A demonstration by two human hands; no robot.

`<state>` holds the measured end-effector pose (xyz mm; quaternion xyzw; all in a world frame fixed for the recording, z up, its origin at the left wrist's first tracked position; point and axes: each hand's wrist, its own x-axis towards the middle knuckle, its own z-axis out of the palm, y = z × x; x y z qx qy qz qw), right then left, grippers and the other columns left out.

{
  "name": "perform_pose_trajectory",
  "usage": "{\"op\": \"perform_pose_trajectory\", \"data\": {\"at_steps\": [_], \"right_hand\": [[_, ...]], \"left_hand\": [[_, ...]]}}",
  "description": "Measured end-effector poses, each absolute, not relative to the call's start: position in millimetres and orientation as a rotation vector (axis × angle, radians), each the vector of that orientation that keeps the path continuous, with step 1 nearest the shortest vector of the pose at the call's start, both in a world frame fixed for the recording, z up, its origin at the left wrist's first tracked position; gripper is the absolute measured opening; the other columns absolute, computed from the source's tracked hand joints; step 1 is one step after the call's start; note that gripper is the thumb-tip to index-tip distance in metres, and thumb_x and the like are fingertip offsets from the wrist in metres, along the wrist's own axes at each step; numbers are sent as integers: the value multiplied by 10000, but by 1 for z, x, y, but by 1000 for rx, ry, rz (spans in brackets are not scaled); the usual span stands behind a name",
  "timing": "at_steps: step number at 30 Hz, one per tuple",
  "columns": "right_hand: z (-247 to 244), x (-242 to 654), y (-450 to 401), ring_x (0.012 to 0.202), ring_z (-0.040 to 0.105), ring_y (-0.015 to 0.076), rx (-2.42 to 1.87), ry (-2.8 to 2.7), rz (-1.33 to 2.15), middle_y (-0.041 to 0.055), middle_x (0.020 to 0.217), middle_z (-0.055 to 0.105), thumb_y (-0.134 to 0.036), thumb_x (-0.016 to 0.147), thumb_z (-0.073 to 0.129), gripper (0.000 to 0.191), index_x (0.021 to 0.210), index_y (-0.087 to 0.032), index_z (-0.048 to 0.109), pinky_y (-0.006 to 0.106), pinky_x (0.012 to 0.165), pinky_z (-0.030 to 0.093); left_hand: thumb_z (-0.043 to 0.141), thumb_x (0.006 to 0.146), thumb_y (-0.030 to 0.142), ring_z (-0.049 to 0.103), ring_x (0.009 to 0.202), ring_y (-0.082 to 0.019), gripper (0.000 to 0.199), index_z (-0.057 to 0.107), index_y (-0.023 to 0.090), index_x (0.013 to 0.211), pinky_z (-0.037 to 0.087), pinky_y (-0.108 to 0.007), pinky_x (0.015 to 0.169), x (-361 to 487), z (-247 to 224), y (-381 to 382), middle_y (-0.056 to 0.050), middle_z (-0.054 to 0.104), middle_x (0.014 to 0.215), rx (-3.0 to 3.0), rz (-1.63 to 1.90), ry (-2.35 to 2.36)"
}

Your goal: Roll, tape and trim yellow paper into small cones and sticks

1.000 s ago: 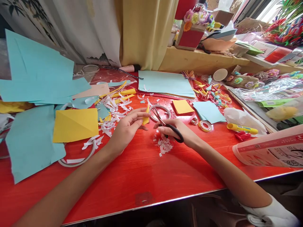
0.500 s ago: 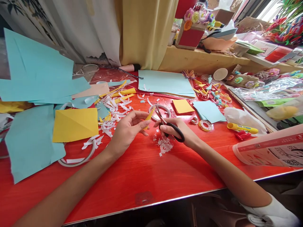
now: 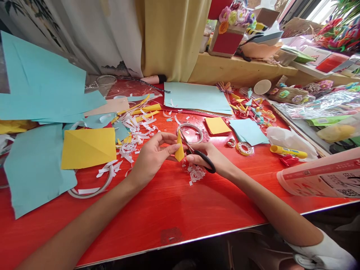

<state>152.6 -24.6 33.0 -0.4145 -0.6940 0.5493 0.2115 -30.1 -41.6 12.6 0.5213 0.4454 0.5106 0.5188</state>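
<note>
Pinching a folded yellow paper piece (image 3: 179, 150) between thumb and fingers of the left hand (image 3: 153, 155), nearer than the stack of yellow-topped paper squares (image 3: 217, 126) and to its left. Grasping black-handled scissors (image 3: 208, 159) in the right hand (image 3: 218, 155), with blades along the paper's right edge, too close to tell touching from apart. Showing on the red tabletop (image 3: 157, 217): a tape roll (image 3: 201, 135) left of the stack, light-blue paper squares (image 3: 247, 132) to its right, white paper clippings (image 3: 196, 173) nearer.

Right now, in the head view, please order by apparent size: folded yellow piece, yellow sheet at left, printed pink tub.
1. Printed pink tub, cut by frame edge
2. Yellow sheet at left
3. Folded yellow piece
</note>
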Motion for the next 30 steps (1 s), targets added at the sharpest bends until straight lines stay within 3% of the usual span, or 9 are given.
{"op": "perform_pose_trajectory", "data": {"at_steps": [13, 23, 30], "right_hand": [[27, 145, -33, 516, 344, 67, -1113, -1838, 1554, -46, 566, 400, -537, 706, 633, 405, 663, -148, 526, 210, 470, 250], [23, 146, -37, 424, 435, 63, -1139, -1712, 1603, -57, 502, 439, -459, 708, 675, 345, 640, -157, 522, 187, 411, 317], [21, 146, -36, 403, 431, 59, -1182, -1700, 1591, -60, 474, 445, -495, 680, 688, 384, 630, -149, 529, 185, 388, 313]], "left_hand": [[699, 716, 285, 590, 639, -102, 177, 567, 167, 713, 497, -217, 627, -27, 15, -44, 22, 604, 678, 1259, 1164, 1049], [689, 728, 268, 589, 621, -101, 164, 568, 161, 701, 472, -217, 602, -28, 14, -45, 22, 612, 659, 1229, 1161, 1044], [696, 724, 253, 589, 625, -95, 161, 568, 158, 706, 474, -212, 616, -27, 13, -44, 23, 628, 671, 1197, 1156, 1036]]}}
